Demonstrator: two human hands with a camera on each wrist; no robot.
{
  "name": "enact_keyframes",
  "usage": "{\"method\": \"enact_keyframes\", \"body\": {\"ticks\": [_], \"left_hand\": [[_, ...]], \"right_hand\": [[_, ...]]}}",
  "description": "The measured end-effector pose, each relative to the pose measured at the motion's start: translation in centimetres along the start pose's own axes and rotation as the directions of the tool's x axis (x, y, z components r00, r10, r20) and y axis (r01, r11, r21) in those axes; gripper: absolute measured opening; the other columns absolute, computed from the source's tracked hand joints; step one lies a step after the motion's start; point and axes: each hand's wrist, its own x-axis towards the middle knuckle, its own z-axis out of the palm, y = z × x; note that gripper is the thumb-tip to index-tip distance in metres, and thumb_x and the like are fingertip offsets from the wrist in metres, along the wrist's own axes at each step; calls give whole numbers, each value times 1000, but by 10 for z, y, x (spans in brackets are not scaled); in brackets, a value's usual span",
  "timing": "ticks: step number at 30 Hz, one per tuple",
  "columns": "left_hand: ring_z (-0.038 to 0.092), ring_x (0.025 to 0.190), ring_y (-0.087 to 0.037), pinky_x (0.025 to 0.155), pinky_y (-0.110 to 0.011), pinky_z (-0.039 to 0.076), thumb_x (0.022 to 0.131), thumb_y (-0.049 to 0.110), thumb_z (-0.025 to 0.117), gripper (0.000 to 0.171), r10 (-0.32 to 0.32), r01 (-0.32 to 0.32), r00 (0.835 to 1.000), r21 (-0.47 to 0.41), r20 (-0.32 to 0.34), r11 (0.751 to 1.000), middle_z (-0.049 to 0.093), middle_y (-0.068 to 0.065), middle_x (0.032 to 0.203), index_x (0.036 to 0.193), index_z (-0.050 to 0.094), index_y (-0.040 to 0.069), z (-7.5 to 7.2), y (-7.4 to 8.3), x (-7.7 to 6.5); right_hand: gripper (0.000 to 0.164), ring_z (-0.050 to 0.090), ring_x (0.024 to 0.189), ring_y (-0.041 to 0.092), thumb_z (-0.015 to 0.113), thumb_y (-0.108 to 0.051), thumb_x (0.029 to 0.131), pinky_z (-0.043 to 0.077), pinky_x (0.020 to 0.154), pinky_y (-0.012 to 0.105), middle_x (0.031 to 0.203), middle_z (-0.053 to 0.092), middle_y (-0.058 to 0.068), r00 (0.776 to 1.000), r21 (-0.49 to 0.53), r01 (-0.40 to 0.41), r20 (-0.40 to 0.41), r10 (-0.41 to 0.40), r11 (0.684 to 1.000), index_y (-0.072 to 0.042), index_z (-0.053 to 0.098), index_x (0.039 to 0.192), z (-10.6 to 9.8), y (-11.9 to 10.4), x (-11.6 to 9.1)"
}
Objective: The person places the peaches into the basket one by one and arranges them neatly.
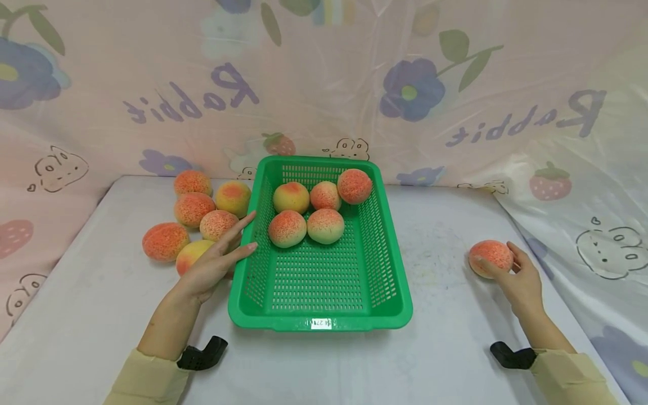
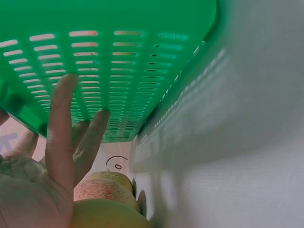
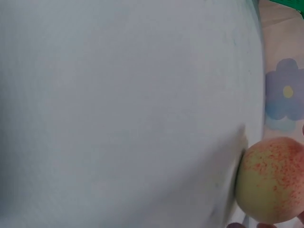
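Note:
A green plastic basket (image 1: 319, 322) stands mid-table with several peaches inside, among them a red-speckled peach (image 1: 287, 229) and a paler peach (image 1: 326, 226). My left hand (image 1: 212, 264) lies against the basket's left side. In the left wrist view, the left hand (image 2: 59, 156) has long, extended fingers touching the slotted wall (image 2: 90, 71). Far to the right, my right hand (image 1: 521, 284) grips a reddish peach (image 1: 491, 257) between thumb and fingers, at the table. The right wrist view shows this peach (image 3: 273, 180) close up, with only bits of the fingers at the frame's edge.
Several loose peaches cluster left of the basket, including an orange peach (image 1: 165, 242) and a yellow peach (image 1: 193, 254) partly behind my left hand. A white table (image 1: 440, 360) carries everything. A printed curtain (image 1: 324, 84) hangs behind and along both sides.

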Motion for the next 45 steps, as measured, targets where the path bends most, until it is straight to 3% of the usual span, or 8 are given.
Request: {"method": "enact_keyframes", "body": {"ticks": [4, 7, 10, 17, 23, 27, 36, 45], "left_hand": [[-10, 147, -36, 88, -37, 45, 100, 31, 52, 64, 0, 0, 1000, -6, 0, 1000, -14, -13, 160, 153, 17, 39, 0, 0, 0], [-10, 147, -36, 87, -37, 46, 100, 30, 51, 64, 2, -2, 1000, -9, 1, 1000, -14, -13, 160, 153, 17, 39, 0, -1, 0], [-7, 146, -37, 85, -37, 47, 100, 30, 52, 64, 5, -5, 1000, -13, 1, 1000, -14, -13, 160, 153, 17, 39, 0, -1, 0], [-10, 146, -36, 88, -38, 44, 100, 30, 51, 64, 6, -6, 1000, -1, 3, 1000, -14, -13, 160, 153, 17, 39, 0, 0, 1], [-11, 146, -37, 86, -36, 47, 100, 29, 51, 64, 11, -11, 1000, -10, 9, 1000, -14, -13, 160, 153, 16, 37, 1, 1, 0], [-7, 146, -37, 83, -36, 49, 100, 28, 51, 64, 13, -13, 1000, -22, 10, 1000, -14, -14, 160, 153, 16, 36, 1, 1, 0], [8, 144, -41, 80, -35, 51, 100, 28, 51, 64, 10, -10, 1000, -34, 10, 999, -14, -15, 160, 153, 16, 37, 0, 0, 1], [5, 145, -40, 82, -36, 48, 100, 29, 51, 64, 12, -11, 1000, -26, 9, 1000, -13, -14, 160, 153, 16, 38, 0, -1, 2]], "right_hand": [[87, 38, 125, 36, 64, -38, 89, 39, 75, 15, 152, 23, 28, 1000, 0, -2, -14, 2, 1000, -10, 14, 154, 1, 2, 0], [86, 43, 106, 19, 66, -38, 89, 35, 64, 7, 149, 28, 26, 999, 16, -11, -32, 11, 1000, -10, 17, 154, 2, 2, 1], [85, 41, 97, 8, 66, -38, 88, 36, 64, 8, 148, 29, 25, 999, 35, -23, -44, 25, 999, -11, 20, 153, 3, 3, 3], [84, 41, 101, 12, 69, -42, 86, 37, 68, 14, 146, 31, 19, 993, 68, -98, -65, 103, 993, -17, 24, 153, 5, 3, 5], [86, 39, 96, 5, 73, -42, 82, 39, 67, 11, 130, 38, 5, 986, 123, -147, -65, 155, 982, -23, 27, 152, 6, 0, 4], [85, 40, 93, 2, 75, -38, 82, 42, 64, 8, 118, 38, -5, 990, 166, -124, -52, 135, 978, -21, 28, 152, 7, -5, 1], [87, 43, 90, 1, 77, -31, 82, 48, 65, 8, 112, 37, -8, 996, 290, -90, 16, 89, 953, -17, 27, 152, 10, -21, -4], [87, 47, 90, 0, 77, -26, 82, 50, 67, 9, 108, 39, -9, 998, 390, -41, 68, 15, 920, -16, 28, 152, 14, -38, -9]]}}
